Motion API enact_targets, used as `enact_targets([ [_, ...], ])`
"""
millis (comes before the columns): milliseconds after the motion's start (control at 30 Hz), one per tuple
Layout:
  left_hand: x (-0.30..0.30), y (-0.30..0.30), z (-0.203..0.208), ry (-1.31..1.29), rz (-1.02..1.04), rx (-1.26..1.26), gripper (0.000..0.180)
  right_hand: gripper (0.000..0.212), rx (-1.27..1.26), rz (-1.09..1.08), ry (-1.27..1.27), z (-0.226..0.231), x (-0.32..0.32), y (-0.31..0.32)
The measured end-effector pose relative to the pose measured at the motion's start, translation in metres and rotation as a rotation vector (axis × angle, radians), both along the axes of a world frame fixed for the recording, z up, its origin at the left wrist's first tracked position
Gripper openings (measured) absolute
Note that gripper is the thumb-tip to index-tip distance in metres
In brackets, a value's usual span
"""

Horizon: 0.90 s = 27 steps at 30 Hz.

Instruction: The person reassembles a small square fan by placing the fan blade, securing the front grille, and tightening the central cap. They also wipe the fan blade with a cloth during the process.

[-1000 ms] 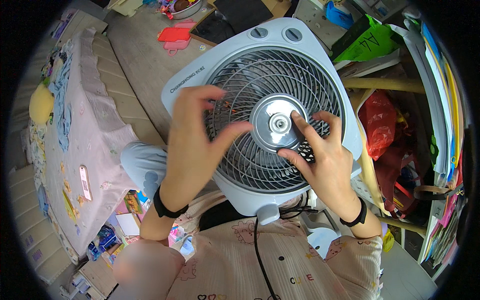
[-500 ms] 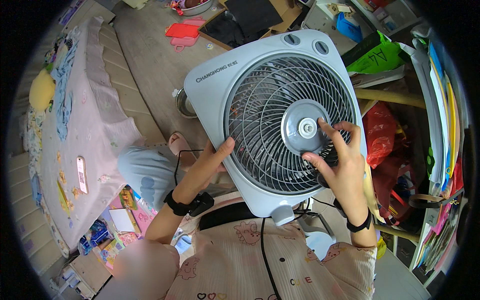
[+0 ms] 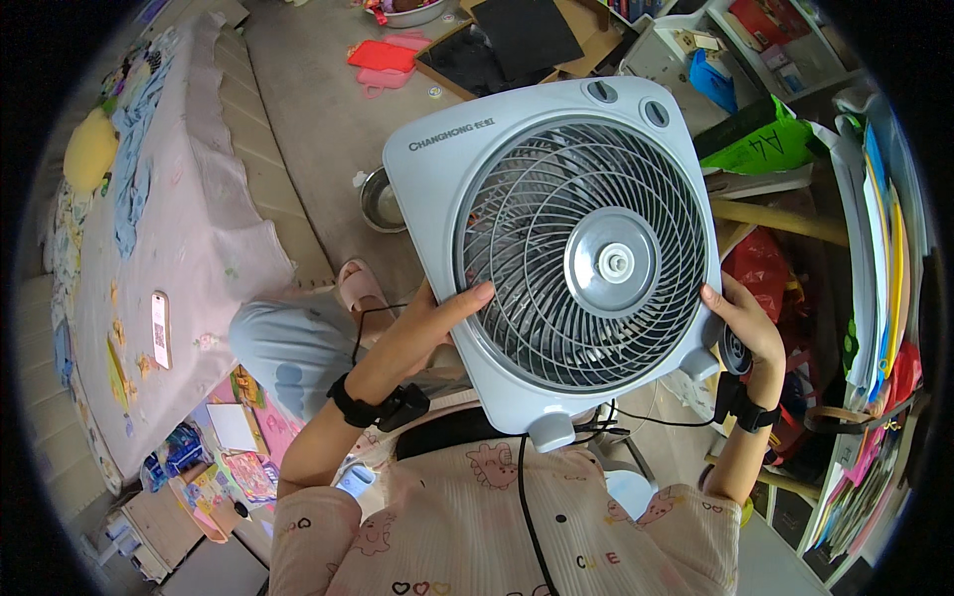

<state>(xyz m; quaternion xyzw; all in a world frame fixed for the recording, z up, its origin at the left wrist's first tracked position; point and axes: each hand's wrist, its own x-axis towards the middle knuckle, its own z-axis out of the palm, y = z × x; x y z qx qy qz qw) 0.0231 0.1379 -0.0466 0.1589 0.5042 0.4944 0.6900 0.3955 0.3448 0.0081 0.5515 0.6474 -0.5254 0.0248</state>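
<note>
A pale grey box fan (image 3: pixel 425 179) is held tilted in front of me, face up. Its round wire grille (image 3: pixel 542 199) carries a grey centre disc (image 3: pixel 593 288) with a white knob-like hub (image 3: pixel 617 263). My left hand (image 3: pixel 437 323) grips the left side, thumb on the grille's rim and fingers behind. On the right edge rests my right hand (image 3: pixel 747 323), thumb against the frame and its other fingers mostly hidden behind. Two dials (image 3: pixel 601 91) sit at the fan's far corner, and two stubby feet (image 3: pixel 552 432) point toward me. A black cord (image 3: pixel 532 517) runs down over my shirt.
To the left is a bed with a pink sheet (image 3: pixel 179 248) and a phone (image 3: pixel 160 328) on it. A metal bowl (image 3: pixel 380 202) and an open cardboard box (image 3: pixel 586 25) lie on the floor. Packed shelves and a red plastic bag (image 3: pixel 760 273) crowd the right side.
My right hand has left the centre disc and moved to the fan's right edge, holding it there. The fan has turned slightly and shifted a little toward me. My left hand keeps its grip.
</note>
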Motion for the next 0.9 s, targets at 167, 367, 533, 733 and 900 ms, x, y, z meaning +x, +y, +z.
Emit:
enact_targets([
  [167,-0.007,0.005,0.013,0.029,0.021,-0.001,0.078,0.085,0.012,-0.065,0.059,0.004,-0.014,-0.001],
  [367,-0.025,0.026,0.033,0.111,0.019,-0.048,0.083,0.09,0.063,-0.033,0.04,0.021,-0.034,0.026],
  [533,-0.044,0.071,0.042,0.167,0.165,-0.018,0.077,0.093,0.102,0.034,0.048,0.04,-0.066,0.085],
  [733,-0.078,0.13,0.03,0.148,0.198,0.14,0.065,0.092,0.23,0.071,-0.081,0.025,-0.11,0.162],
  [900,-0.099,0.172,-0.001,0.176,0.13,0.058,0.076,0.098,0.157,0.1,-0.1,-0.024,-0.13,0.206],
])
